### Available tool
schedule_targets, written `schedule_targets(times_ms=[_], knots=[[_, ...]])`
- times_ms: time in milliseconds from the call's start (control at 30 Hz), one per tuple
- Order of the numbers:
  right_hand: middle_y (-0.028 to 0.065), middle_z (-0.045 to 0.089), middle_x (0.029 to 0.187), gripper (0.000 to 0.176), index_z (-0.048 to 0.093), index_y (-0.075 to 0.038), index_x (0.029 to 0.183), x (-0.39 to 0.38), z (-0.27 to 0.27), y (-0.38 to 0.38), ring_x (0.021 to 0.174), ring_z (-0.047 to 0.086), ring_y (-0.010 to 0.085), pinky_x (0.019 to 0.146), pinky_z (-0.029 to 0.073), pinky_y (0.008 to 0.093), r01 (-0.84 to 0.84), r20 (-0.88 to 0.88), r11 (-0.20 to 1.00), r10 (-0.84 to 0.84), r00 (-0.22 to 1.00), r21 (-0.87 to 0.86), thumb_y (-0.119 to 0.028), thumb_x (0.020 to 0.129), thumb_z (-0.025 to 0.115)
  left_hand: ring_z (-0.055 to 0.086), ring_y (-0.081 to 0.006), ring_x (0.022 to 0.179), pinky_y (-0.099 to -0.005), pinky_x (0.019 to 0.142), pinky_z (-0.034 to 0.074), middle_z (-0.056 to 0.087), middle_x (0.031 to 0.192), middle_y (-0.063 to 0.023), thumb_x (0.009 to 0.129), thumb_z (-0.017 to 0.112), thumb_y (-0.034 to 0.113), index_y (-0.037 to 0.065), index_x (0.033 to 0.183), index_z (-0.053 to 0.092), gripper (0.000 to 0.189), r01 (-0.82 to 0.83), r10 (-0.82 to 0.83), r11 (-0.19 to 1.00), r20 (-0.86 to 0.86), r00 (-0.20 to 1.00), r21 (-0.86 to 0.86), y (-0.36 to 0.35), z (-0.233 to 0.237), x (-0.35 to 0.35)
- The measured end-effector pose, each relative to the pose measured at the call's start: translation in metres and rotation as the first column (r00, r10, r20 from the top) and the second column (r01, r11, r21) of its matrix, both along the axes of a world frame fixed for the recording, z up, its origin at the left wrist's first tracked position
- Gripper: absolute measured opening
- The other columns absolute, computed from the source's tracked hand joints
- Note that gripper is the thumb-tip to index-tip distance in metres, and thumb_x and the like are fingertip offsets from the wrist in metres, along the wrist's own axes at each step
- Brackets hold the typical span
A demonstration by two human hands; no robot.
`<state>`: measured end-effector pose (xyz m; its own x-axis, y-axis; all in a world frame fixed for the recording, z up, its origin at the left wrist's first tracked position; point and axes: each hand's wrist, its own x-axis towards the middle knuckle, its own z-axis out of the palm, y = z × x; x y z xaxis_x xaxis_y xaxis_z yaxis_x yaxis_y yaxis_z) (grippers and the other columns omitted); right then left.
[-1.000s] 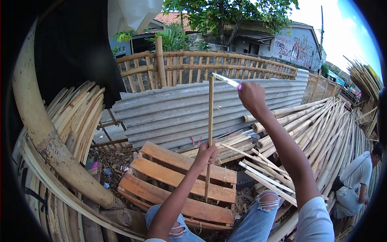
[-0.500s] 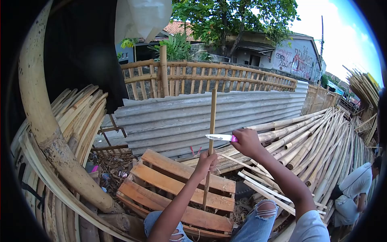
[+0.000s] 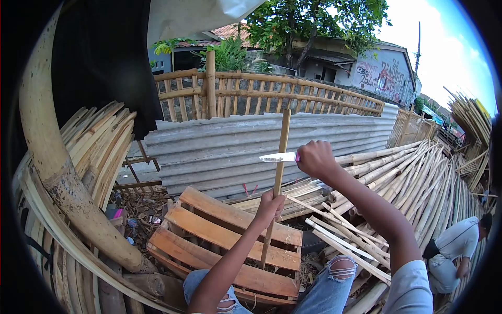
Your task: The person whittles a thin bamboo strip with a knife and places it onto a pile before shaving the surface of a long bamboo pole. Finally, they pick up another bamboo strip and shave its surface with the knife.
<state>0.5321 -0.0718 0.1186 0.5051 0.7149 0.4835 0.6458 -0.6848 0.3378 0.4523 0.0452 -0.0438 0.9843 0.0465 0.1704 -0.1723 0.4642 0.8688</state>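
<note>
An upright bamboo strip (image 3: pixel 284 137) stands with its lower end at the slatted wooden crate (image 3: pixel 209 228) between my knees. My left hand (image 3: pixel 270 206) is closed round the strip at about its middle. Above it, my right hand (image 3: pixel 316 159) grips the handle of a knife (image 3: pixel 277 157), its fingers wrapped round it. The blade points left and crosses the strip below its top end.
Long bamboo poles (image 3: pixel 402 172) are piled at the right, with pale split strips (image 3: pixel 348 246) nearer. A thick bamboo pole (image 3: pixel 44 125) and bundled strips (image 3: pixel 99 141) stand left. Corrugated sheeting (image 3: pixel 219 152) runs behind the crate. A person (image 3: pixel 455 246) bends over at the far right.
My right hand and the knife have moved up along the strip. The strip's top leans slightly further right, and my left hand still holds it. The view has shifted slightly.
</note>
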Motion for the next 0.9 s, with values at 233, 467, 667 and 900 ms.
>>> schedule_targets(times_ms=[233,467,667,900], knots=[[0.0169,0.063,0.064,0.017,0.066,-0.007,0.063,-0.016,-0.022,0.005,0.061,0.063,0.0347,0.056,0.051,0.0436,-0.100,-0.103,0.984,0.085,0.991,-0.150,-0.022,0.069,0.060,0.026,-0.0026,0.035,-0.0213,0.032,0.017,0.034,0.050,0.0052,0.085,0.052,0.007,0.013,0.071,0.036,0.022,-0.001,0.001,1.000,0.029,1.000,-0.016,0.004,0.001,-0.003],[0.0170,0.062,0.062,0.020,0.065,-0.006,0.063,-0.016,0.007,0.009,0.058,0.062,0.0355,0.056,0.050,0.0428,-0.051,-0.046,0.999,0.051,0.998,-0.004,-0.021,0.072,0.058,0.026,-0.0030,0.035,-0.0217,0.032,0.017,0.033,0.049,0.0050,0.085,0.051,0.008,0.013,0.069,0.034,0.025,0.061,-0.060,0.998,0.054,0.997,-0.022,0.005,0.001,-0.002],[0.0197,0.060,0.060,0.022,0.064,-0.003,0.061,0.004,0.031,0.010,0.057,0.060,0.0379,0.053,0.048,0.0438,0.040,-0.055,0.981,-0.030,0.998,0.190,-0.021,0.072,0.059,0.024,-0.0032,0.035,-0.0221,0.032,0.017,0.031,0.049,0.0052,0.086,0.051,0.010,0.014,0.068,0.034,0.025,0.070,-0.070,0.997,0.032,0.997,-0.010,0.005,-0.004,0.001],[0.0196,0.060,0.061,0.025,0.064,-0.003,0.062,-0.010,0.008,0.008,0.059,0.060,0.0393,0.058,0.050,0.0453,-0.075,-0.102,0.997,0.073,0.992,-0.013,-0.023,0.074,0.057,0.024,-0.0033,0.034,-0.0224,0.032,0.016,0.031,0.049,0.0054,0.086,0.053,0.010,0.013,0.068,0.034,0.026,0.067,-0.065,0.997,0.053,0.996,-0.027,0.006,-0.001,-0.003]])
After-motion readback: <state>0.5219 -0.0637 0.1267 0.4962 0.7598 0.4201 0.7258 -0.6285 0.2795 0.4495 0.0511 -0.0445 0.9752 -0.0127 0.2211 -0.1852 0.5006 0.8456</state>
